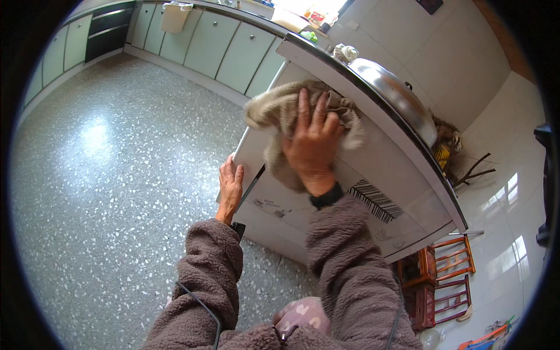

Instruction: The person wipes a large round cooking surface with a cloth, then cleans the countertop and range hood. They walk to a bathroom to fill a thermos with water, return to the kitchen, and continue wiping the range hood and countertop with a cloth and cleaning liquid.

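A brownish-grey cloth (280,105) lies bunched against the white tiled side panel (302,218) of a kitchen counter, near its upper end. My right hand (313,140) presses on the cloth with spread fingers, and its outline is slightly blurred. Lower and to the left, my left hand (230,183) rests on the panel's white edge, fingers together and the thumb apart, with nothing visible in it. Black line drawings mark the panel below my right hand.
A large metal lid (393,94) and a crumpled cloth (345,53) sit on the counter top. Pale green cabinets (214,48) line the far side, with a small bin (175,18) hung on them. Wooden chairs (453,258) stand at the right, beside the tiled wall.
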Demonstrator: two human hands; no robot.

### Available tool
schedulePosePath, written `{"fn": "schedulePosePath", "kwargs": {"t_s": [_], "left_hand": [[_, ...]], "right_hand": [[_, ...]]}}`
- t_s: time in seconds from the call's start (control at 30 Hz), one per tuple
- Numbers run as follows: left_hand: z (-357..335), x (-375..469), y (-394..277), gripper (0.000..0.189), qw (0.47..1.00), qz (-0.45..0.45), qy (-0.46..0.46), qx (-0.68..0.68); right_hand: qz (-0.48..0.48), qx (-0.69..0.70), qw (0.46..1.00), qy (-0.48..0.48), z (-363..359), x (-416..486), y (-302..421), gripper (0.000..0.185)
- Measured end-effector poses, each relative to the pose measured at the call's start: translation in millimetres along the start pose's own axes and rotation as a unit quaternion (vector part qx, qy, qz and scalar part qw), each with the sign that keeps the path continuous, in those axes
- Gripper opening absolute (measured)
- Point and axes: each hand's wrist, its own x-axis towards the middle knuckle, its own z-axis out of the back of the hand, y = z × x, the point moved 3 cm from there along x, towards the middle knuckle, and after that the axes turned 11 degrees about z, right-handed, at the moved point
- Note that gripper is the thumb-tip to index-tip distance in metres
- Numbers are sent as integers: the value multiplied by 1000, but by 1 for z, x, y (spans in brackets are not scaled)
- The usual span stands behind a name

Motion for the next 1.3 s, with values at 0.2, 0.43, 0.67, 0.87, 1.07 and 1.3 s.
{"fn": "schedulePosePath", "kwargs": {"t_s": [0.2,0.43,0.67,0.87,1.07,1.3], "left_hand": [[-4,-2,1,60,999,9,-17,35],[-4,-3,4,61,999,26,-21,37],[-3,2,7,55,1000,-4,-4,15],[-1,0,1,53,1000,-6,-8,13],[-4,-1,1,58,999,20,-18,27],[-6,-4,0,62,999,19,-19,41]], "right_hand": [[-22,27,999,-33,-7,4,11,78],[-4,77,997,9,-2,14,7,86],[21,71,997,2,-8,36,18,82],[-62,58,994,71,17,-9,-23,77],[-174,48,982,47,24,-32,-16,77],[-44,62,997,14,8,15,4,78]]}}
